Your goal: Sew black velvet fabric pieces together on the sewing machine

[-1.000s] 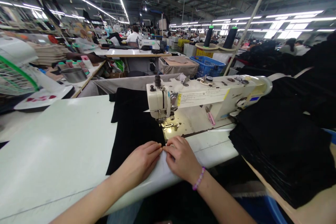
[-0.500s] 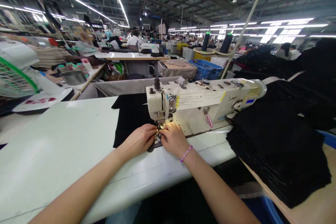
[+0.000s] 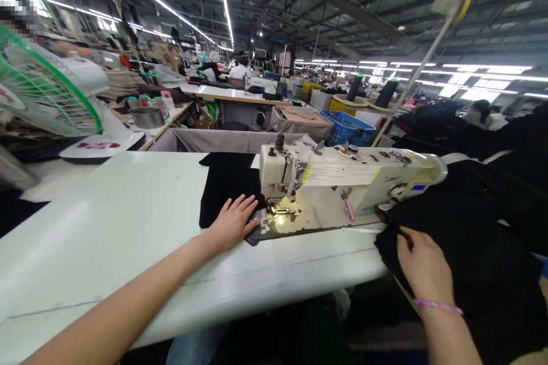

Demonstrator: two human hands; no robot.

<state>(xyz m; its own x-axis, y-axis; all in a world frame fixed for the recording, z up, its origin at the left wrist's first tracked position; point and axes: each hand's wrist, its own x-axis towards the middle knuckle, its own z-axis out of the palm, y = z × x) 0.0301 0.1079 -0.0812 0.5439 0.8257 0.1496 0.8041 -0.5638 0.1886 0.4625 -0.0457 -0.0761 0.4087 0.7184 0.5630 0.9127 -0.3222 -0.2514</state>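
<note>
Blk cloth (image 3: 226, 183) under L hand (image 3: 233, 223).

Hands (image 3: 234, 223), forearms (image 3: 169, 274) bare; thin pink-purple bracelet (image 3: 439, 306) on right wrist (image 3: 437, 293); bluish fabric (image 3: 188, 347) at lap.

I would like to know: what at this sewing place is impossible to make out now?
Head view: part of the black cloth under the left hand, covered by that hand.
Head view: whether the right hand grips the black pile; the hand itself hides this.
Head view: writing on the paper strip, too small.
Head view: the fan, partly cut off by the left edge.
</note>
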